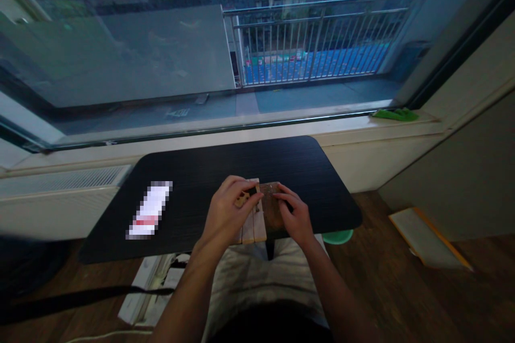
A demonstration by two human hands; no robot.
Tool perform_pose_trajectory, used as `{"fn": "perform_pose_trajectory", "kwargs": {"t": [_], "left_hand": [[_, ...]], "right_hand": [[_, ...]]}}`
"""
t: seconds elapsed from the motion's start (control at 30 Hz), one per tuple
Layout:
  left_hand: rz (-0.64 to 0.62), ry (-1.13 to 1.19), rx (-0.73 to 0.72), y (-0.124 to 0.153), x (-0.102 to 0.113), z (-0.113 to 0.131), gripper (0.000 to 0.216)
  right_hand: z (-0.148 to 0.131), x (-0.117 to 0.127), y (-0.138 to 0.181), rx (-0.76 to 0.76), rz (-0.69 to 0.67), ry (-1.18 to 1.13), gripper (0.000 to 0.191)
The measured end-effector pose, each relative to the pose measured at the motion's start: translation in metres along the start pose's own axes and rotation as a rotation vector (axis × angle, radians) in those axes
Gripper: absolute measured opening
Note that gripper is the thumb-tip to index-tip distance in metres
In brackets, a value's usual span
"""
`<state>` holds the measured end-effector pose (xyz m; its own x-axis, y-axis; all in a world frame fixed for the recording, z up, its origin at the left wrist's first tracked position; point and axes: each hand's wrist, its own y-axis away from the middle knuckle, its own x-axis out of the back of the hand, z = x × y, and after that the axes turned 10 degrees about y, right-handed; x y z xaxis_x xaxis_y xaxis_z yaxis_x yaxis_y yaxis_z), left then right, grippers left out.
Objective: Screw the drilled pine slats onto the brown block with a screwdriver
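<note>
A pale wooden piece (253,229) with dark lines across it lies at the near edge of the black table. Against its right side is a brown, flat piece (274,215). My left hand (227,206) is over the pale piece, thumb and index finger curled together near its top. Small tan shapes (241,199) show under those fingers; what they grip is partly hidden. My right hand (296,213) bends over the brown piece, its thumb and fingertips close together at the upper right corner. Something small and shiny is near these fingertips, too small to name.
A blurred-out phone-like rectangle (149,210) lies on the left of the black table (193,171). Behind the table run the sill and a large window (140,53). A green cloth (396,113) rests on the sill. A green basin (338,237) shows below the table's right side.
</note>
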<state>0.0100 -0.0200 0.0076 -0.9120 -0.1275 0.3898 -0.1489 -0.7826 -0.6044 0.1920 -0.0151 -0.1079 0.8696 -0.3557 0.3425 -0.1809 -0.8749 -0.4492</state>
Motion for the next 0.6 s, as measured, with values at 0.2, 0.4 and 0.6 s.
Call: {"fn": "perform_pose_trajectory", "kwargs": {"t": [0.2, 0.4, 0.6], "left_hand": [[0.033, -0.040, 0.040, 0.0002, -0.0003, 0.0030, 0.016], [0.034, -0.034, 0.037, 0.0011, 0.0005, 0.0013, 0.009], [0.028, -0.008, 0.000, 0.0009, 0.0007, 0.0003, 0.006]], "right_hand": [[0.0006, 0.0000, -0.0001, -0.005, -0.003, 0.004, 0.026], [-0.0002, 0.0003, 0.0005, -0.008, 0.001, 0.001, 0.027], [0.0012, -0.0001, 0.0008, -0.006, -0.005, -0.001, 0.026]]}}
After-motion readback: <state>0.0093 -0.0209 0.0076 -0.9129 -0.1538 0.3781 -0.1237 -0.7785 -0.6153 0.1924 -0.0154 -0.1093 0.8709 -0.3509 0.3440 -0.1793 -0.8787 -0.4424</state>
